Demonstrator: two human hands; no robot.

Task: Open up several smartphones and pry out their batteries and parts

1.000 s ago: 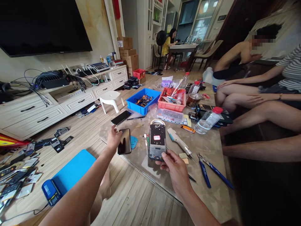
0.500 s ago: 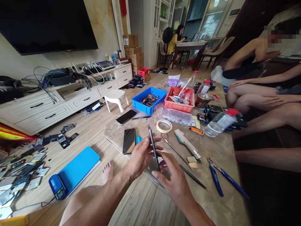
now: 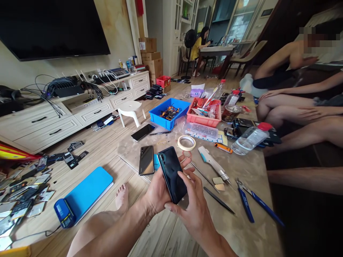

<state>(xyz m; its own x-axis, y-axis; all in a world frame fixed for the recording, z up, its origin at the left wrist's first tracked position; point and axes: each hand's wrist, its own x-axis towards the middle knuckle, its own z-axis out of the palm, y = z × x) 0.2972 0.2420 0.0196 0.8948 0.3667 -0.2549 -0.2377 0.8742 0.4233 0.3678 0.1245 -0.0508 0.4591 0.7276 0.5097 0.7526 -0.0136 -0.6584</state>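
Observation:
A dark, glossy smartphone [image 3: 170, 173] lies tilted in my left hand [image 3: 157, 189], its back with the camera lenses facing up. My left fingers wrap under it and show past its right edge. My right hand [image 3: 197, 201] grips the phone's lower right side, index finger on the back and thumb near the bottom corner. Beside them on the low table [image 3: 252, 192] rest a second phone [image 3: 146, 160], a roll of tape [image 3: 187, 142], a metal rod-like tool [image 3: 205, 175], black tweezers [image 3: 219, 201] and a white electric screwdriver [image 3: 213, 164].
Blue-handled pliers [image 3: 258, 203] lie at right, near a water bottle [image 3: 250, 139] and an orange cutter [image 3: 223, 148]. Behind stand a blue bin [image 3: 169, 123] and a red basket [image 3: 204, 120]. A blue pad [image 3: 89, 192] and phone parts cover floor at left. People sit at right.
The phone has turned from edge-on to back-up. My right hand has shifted slightly, its index finger now on the phone's back.

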